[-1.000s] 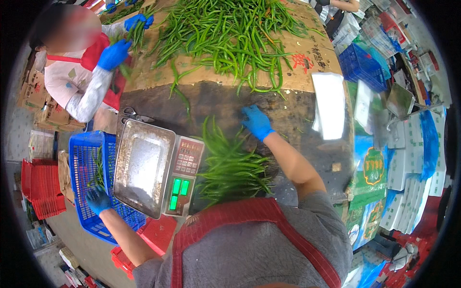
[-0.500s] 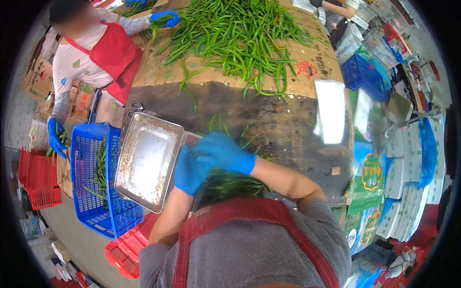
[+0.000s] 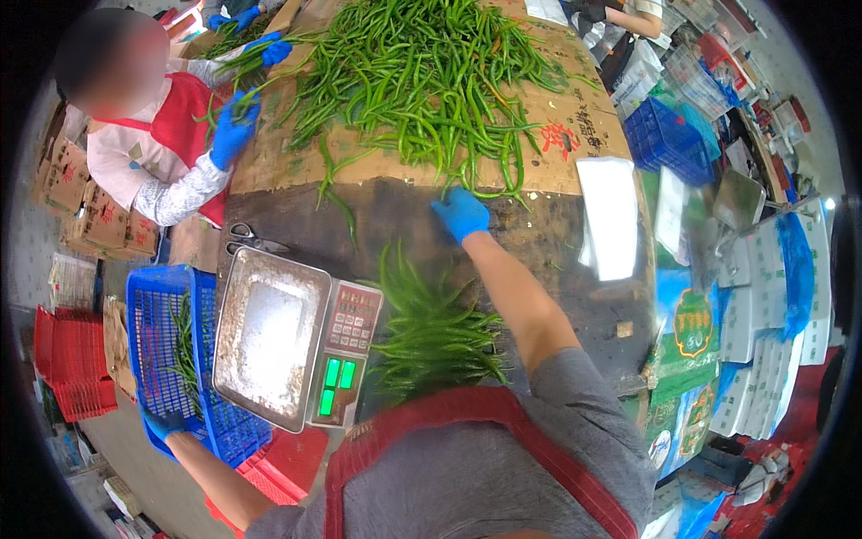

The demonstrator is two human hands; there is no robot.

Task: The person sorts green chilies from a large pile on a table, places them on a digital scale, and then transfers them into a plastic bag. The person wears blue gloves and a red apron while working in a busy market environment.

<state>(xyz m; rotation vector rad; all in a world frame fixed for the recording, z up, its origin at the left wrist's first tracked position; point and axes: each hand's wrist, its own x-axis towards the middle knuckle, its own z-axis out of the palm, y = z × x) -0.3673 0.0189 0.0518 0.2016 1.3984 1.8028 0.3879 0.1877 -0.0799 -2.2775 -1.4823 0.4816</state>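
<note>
One big heap of green chillies (image 3: 422, 81) lies on cardboard at the far side of the bench (image 3: 539, 242), and one smaller bundle of chillies (image 3: 431, 332) lies close to the person's chest. One scale (image 3: 292, 337) with a steel pan stands beside that bundle, one blue crate (image 3: 157, 332) sits at its left, and one pair of scissors (image 3: 247, 238) lies behind it.

The right hand (image 3: 462, 213), in a blue glove, is stretched forward with the arm nearly straight, palm down at the near edge of the heap; its grip rests on the nearest chillies, though whether it has closed on any I cannot tell. The left hand (image 3: 163, 424), also gloved, reaches down and clasps the near rim of the crate. A second person's two gloved hands (image 3: 235, 130) work at the heap's far left.
</note>
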